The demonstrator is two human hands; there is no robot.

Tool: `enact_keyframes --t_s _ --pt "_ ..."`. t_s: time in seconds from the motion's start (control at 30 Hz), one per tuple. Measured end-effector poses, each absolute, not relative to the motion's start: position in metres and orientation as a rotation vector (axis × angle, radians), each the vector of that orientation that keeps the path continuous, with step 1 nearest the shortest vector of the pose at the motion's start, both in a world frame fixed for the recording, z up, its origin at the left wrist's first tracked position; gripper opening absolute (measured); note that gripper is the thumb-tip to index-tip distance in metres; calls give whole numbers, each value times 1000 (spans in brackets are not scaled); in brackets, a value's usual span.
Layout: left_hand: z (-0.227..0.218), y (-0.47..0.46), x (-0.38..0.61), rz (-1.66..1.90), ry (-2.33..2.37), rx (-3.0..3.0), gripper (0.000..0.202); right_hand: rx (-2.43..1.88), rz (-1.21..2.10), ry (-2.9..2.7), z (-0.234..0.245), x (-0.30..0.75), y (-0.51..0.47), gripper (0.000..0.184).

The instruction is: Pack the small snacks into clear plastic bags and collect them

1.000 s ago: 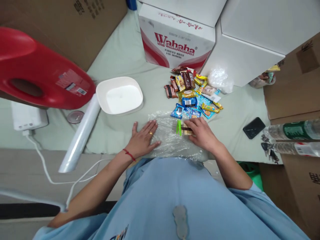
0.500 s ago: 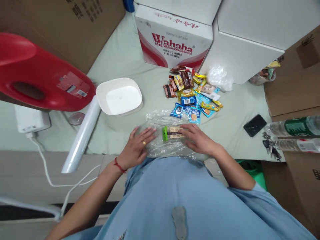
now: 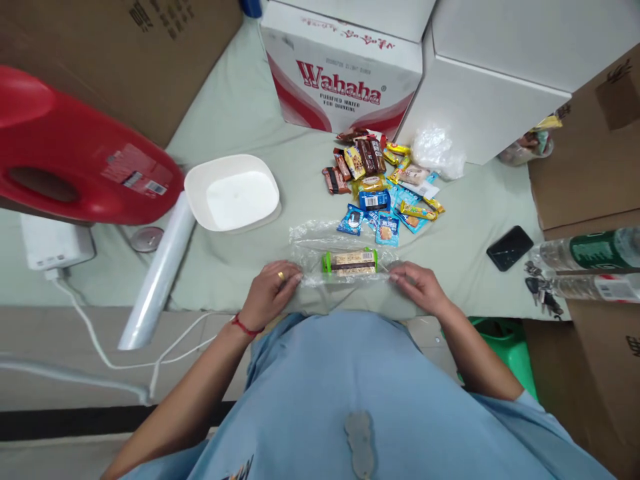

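Pinching left end of crinkled clear plastic film [image 3: 317, 237] with left hand [image 3: 273, 288], thumb closed toward forefinger, other fingers curled close together. Cannot tell exact fingertip contact there, too small. Pinching right end of same film with right hand [image 3: 419, 285], thumb and forefinger together on near-right edge, other fingers bunched alongside.

Between both hands, near front edge of pale green cloth [image 3: 305, 177]: oblong tan snack packet with dark band and bright green ends [image 3: 350, 263], lying flat, long side left to right, touching neither hand. Cannot tell one packet from two stacked, nor film folded over from film only beneath.

Reads as a film-handling step: holding both ends out sideways, packet roughly centred, far part loose and wrinkled. For next move, probably needs firm pinch at both ends, even pull, no dragging of packet off centre.

Just beyond film, on far side: heap of small multicoloured wrapped snacks [image 3: 371, 163]. Far left of film, well apart: shallow white rounded-square plastic bowl [image 3: 240, 200]. Farther left: long glossy whitish roll [image 3: 159, 277], big red plastic jug with handle [image 3: 95, 157].
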State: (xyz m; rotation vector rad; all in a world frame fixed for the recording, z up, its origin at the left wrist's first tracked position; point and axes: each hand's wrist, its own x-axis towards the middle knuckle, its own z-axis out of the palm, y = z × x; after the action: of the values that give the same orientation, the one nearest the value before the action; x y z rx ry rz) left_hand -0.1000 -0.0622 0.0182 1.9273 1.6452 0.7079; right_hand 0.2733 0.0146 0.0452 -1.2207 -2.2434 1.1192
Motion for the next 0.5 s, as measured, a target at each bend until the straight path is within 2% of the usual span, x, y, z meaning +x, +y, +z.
enact_keyframes --t_s 0.13,0.27,0.37,0.5 --pt "17 -20 -90 654 1998 1761 36 -1449 1115 -2101 48 265 56 37" --pt "6 7 -95 618 2233 1723 31 -1607 792 -2372 47 255 90 33" --pt "9 1 -104 741 2280 1755 32 -1531 517 -2495 55 244 105 31" --pt "35 -27 -95 1037 2456 1861 24 -1164 473 -2585 58 209 117 31"
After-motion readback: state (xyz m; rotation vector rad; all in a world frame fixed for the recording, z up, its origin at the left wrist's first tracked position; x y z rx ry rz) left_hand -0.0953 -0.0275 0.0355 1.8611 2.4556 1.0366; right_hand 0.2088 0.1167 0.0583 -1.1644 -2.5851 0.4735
